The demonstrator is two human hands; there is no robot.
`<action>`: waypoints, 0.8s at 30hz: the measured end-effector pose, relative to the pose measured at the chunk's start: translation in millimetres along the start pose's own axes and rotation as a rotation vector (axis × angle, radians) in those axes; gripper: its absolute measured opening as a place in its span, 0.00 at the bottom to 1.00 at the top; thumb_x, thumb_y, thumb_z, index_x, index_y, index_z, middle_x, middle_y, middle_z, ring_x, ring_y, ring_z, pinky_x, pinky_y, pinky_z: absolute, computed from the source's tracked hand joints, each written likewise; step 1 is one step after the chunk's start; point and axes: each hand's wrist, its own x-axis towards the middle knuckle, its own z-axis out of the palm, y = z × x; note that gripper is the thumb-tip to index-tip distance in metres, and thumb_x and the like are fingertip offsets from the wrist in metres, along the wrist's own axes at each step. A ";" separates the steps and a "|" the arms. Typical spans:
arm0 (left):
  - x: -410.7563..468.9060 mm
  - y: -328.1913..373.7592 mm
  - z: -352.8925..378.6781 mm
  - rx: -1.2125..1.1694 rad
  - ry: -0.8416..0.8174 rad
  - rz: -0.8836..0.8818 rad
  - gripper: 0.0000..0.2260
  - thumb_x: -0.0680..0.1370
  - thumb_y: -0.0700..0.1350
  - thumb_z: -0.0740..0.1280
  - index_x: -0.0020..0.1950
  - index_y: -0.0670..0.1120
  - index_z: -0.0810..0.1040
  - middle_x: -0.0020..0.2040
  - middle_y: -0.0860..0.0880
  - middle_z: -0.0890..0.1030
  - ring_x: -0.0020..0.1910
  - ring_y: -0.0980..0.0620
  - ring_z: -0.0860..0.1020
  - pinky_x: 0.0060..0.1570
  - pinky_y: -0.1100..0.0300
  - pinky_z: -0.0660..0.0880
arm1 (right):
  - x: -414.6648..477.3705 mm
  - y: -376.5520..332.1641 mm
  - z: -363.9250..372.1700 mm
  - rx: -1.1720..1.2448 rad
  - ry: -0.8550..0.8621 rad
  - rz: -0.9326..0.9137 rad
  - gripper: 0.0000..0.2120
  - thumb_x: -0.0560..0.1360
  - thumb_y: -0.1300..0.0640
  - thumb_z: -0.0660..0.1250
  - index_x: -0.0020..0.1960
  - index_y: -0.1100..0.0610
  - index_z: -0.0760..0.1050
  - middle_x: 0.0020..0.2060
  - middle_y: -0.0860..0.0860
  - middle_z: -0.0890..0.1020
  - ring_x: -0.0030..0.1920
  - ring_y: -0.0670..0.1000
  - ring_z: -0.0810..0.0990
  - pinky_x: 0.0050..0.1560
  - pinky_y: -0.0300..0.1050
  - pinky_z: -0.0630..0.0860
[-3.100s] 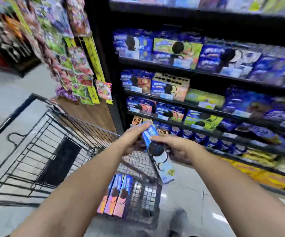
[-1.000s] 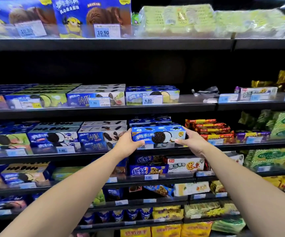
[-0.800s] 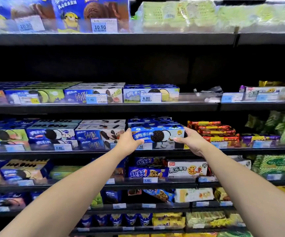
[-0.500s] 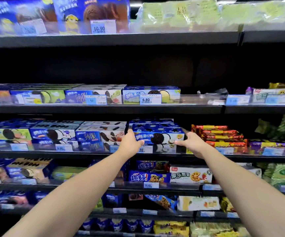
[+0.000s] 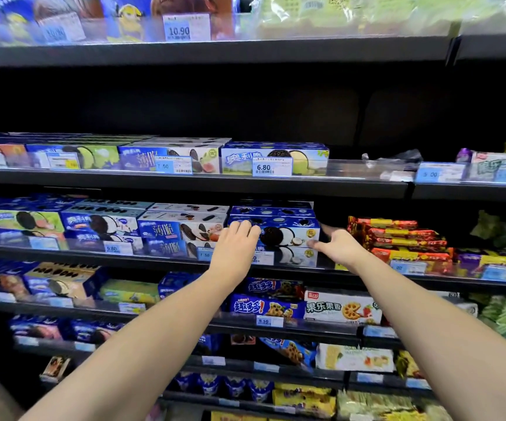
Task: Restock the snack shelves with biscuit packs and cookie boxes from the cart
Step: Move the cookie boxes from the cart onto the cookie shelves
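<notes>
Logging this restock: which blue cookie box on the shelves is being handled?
The top box of the stack left of the red packs: the left hand grips its left end, the right hand touches its right.

Person: two bare forearms, two bare hands.
Both uncovered: left hand (image 5: 236, 246), right hand (image 5: 340, 247); forearms bare all the way to the bottom frame edge.
</notes>
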 end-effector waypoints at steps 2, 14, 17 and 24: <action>-2.0 -0.8 1.1 -0.038 -0.053 -0.003 0.25 0.75 0.36 0.69 0.70 0.45 0.69 0.62 0.46 0.73 0.60 0.43 0.71 0.58 0.52 0.69 | -0.8 -0.4 4.2 -0.006 0.008 -0.001 0.32 0.77 0.51 0.72 0.78 0.53 0.65 0.67 0.48 0.78 0.66 0.48 0.75 0.65 0.43 0.70; -15.7 -0.4 -13.3 -0.150 -0.157 -0.061 0.16 0.81 0.45 0.64 0.69 0.46 0.72 0.67 0.46 0.73 0.67 0.44 0.69 0.67 0.49 0.68 | -29.9 -25.7 23.3 -0.289 0.075 0.093 0.25 0.82 0.52 0.65 0.74 0.62 0.68 0.70 0.59 0.75 0.69 0.60 0.73 0.65 0.47 0.69; -19.5 -1.3 -20.6 -0.164 -0.256 -0.038 0.16 0.82 0.48 0.62 0.69 0.47 0.72 0.67 0.47 0.73 0.67 0.44 0.69 0.67 0.47 0.68 | -45.5 -34.7 25.1 -0.317 0.045 0.140 0.25 0.82 0.52 0.63 0.76 0.60 0.66 0.71 0.58 0.74 0.70 0.60 0.72 0.67 0.48 0.69; -40.3 -6.4 -31.8 -0.188 -0.493 0.026 0.18 0.82 0.53 0.62 0.69 0.47 0.71 0.67 0.46 0.73 0.67 0.42 0.71 0.66 0.45 0.67 | -83.7 -50.8 42.3 -0.405 -0.075 0.199 0.30 0.83 0.53 0.62 0.81 0.58 0.56 0.78 0.55 0.64 0.76 0.56 0.64 0.75 0.50 0.63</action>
